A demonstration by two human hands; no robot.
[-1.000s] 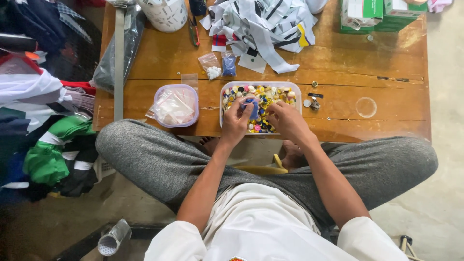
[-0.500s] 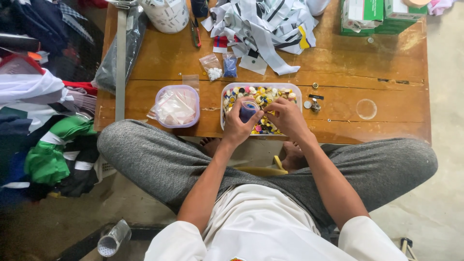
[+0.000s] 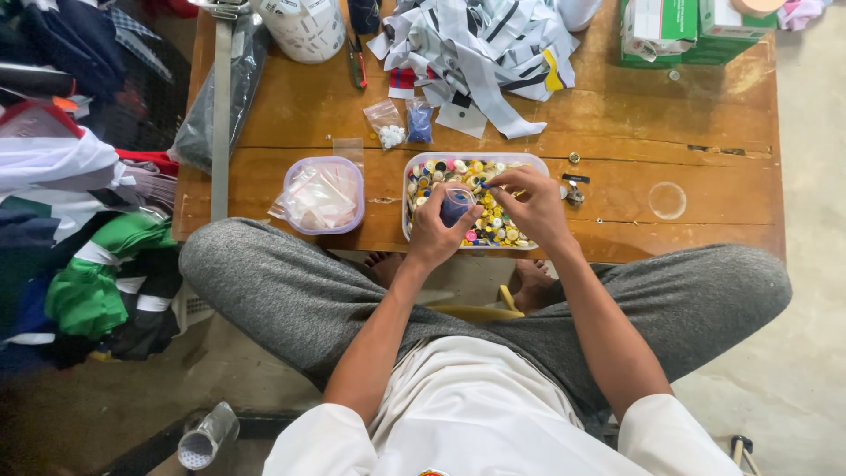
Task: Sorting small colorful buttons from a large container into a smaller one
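Observation:
A clear rectangular tray (image 3: 539, 166) full of mixed coloured buttons sits at the near edge of the wooden table (image 3: 617, 141). My left hand (image 3: 436, 231) holds a small clear plastic bag (image 3: 456, 204) with blue buttons in it, over the tray's left half. Above the tray's middle, my right hand (image 3: 529, 204) pinches a small blue button at the bag's mouth.
A purple-rimmed tub (image 3: 323, 195) of small plastic bags stands left of the tray. Two little button bags (image 3: 403, 123), a heap of grey fabric strips (image 3: 480, 48), a white bucket (image 3: 304, 26) and green boxes (image 3: 679, 31) lie further back. Folded clothes (image 3: 79, 229) pile at the left.
My left hand has lifted the small bag more upright over the tray. My right hand has moved from the buttons up to the bag's opening.

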